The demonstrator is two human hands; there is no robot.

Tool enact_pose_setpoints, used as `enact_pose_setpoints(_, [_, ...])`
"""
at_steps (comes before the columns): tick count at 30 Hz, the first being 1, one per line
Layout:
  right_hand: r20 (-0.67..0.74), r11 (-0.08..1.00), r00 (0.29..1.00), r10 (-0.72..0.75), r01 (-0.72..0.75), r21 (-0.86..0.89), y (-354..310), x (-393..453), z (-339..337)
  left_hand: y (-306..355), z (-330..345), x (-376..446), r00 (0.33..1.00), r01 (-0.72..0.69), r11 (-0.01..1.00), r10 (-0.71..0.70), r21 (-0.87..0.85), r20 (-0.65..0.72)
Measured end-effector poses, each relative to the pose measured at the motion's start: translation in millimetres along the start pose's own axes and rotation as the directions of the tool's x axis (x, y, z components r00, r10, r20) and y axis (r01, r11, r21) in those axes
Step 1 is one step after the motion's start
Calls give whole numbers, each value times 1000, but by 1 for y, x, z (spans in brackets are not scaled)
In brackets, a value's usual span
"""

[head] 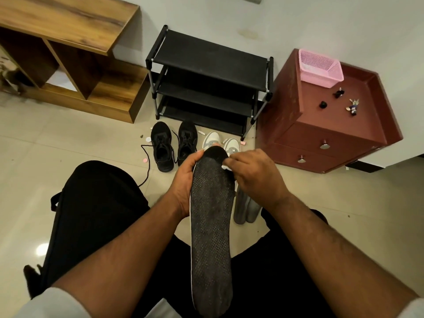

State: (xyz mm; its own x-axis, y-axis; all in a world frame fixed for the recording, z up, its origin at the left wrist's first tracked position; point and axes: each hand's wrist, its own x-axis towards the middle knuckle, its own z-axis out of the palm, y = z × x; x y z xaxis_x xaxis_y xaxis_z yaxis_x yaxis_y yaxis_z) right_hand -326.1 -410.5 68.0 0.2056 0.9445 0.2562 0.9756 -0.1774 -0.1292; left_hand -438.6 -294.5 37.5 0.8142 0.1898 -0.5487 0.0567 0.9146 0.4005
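Currently mid-wipe: left hand (183,180) grips the insole (211,226) above the lap (103,214), right hand (254,173) pinches a white wipe (226,165) against its toe end; next move likely needs strokes toward the heel.

Blk rack (213,53) btwn wood shelf (68,19) & maroon drawers (321,138) w/ pink basket (321,67) atop.

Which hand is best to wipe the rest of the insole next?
Probably the right hand: it pinches a small white cloth against the insole near its toe. The left hand grips the insole's edge, steadying it.
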Motion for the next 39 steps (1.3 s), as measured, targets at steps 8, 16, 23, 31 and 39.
enact_pose_setpoints(8, [14, 997, 998, 59, -60, 52, 0, 9, 3, 4, 0, 0, 997, -46, 997, 49, -56, 54])
enact_pose_setpoints(16, [-13, 989, 989, 146, -146, 1, 1, 12, 3, -8, 2, -4, 998, 22, 999, -24, 33, 65])
enact_pose_setpoints(23, [44, 991, 990, 135, -134, -18, -15, -10, 10, 1, -1, -3, 999, -25, 998, 26, -61, 18])
enact_pose_setpoints(31, [-10, 961, 967, 255, -255, -110, -5, 15, 2, -6, 0, -5, 999, 1, 1000, 0, -21, 47])
enact_pose_setpoints(39, [65, 979, 982, 177, -169, -115, -16, -30, 4, -8, 7, 3, 998, 33, 998, -30, -55, 54])
